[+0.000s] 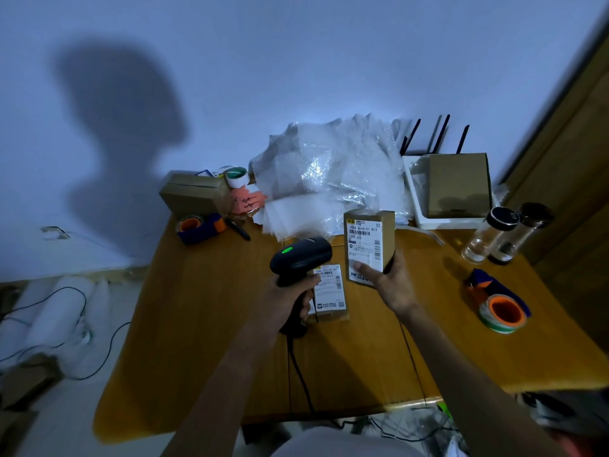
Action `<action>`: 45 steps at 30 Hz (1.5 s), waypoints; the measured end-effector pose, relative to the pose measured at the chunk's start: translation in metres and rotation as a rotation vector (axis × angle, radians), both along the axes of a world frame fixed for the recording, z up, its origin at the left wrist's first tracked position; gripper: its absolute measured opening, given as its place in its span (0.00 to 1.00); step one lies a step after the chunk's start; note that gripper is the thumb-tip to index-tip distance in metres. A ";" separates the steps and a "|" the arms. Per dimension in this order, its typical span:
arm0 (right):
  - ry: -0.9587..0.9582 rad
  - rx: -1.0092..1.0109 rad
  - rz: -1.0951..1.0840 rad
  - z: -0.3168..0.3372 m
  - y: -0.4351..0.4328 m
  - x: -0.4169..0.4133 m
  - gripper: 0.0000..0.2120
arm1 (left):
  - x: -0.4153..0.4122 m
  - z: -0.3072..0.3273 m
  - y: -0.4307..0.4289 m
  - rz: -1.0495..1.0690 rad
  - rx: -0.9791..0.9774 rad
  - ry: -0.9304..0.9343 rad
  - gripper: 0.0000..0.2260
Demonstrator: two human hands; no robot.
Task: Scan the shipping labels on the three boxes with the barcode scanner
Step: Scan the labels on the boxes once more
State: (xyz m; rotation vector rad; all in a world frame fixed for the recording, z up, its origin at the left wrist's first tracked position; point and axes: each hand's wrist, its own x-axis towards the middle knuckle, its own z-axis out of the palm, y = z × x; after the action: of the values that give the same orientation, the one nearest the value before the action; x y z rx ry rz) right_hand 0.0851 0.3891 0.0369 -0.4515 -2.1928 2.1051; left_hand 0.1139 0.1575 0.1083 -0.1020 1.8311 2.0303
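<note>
Barcode scanner (301, 255): black, pistol-grip, a green light lit on top of its head, a dark cable running down from the handle toward the near counter edge. Held in the left hand (290, 296), fingers wrapped closed around the grip, above the middle of the counter (204, 308).

Raised box (368, 247): small brown carton, upright, white shipping label with barcodes facing the camera. The right hand (392, 285) grips its lower end, thumb pressed on the label, just right of the scanner head.

Flat box (329, 296): brown carton lying on the counter below the scanner, white label up, partly covered by the left hand.

Third box (192, 192): brown carton at the far left corner, no label visible.

Open room: bare wood on the left half and along the near edge. The far edge is crowded with bubble wrap (329, 173); a tape dispenser (501, 308) sits near the right edge, glass bottles (504, 235) behind it.
</note>
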 end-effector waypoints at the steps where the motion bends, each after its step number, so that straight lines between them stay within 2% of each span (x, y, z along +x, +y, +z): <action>1: 0.008 -0.001 0.005 -0.001 0.000 0.000 0.33 | -0.001 -0.002 0.000 0.001 -0.013 -0.003 0.13; 10: -0.001 -0.066 0.022 0.003 -0.005 -0.002 0.32 | -0.002 -0.008 -0.002 -0.004 -0.043 -0.035 0.10; 26: -0.027 -0.044 0.009 -0.007 -0.004 -0.007 0.32 | -0.006 -0.009 -0.002 0.021 -0.019 -0.037 0.07; 30: -0.112 -0.020 -0.010 -0.020 0.001 -0.010 0.33 | -0.008 -0.013 -0.005 0.019 -0.021 -0.037 0.07; 37: -0.248 0.006 -0.102 -0.042 0.014 -0.010 0.29 | -0.009 -0.020 -0.007 0.032 -0.038 -0.039 0.06; 45: -0.397 -0.076 -0.070 -0.065 0.031 -0.002 0.25 | -0.010 -0.029 -0.011 0.027 -0.035 -0.070 0.06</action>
State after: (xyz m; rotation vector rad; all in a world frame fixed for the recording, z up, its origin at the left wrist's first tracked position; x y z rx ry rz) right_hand 0.0833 0.4203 -0.0276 -1.0160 -2.2462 2.2224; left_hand 0.1038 0.1465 0.0788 -0.2061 1.8317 1.9879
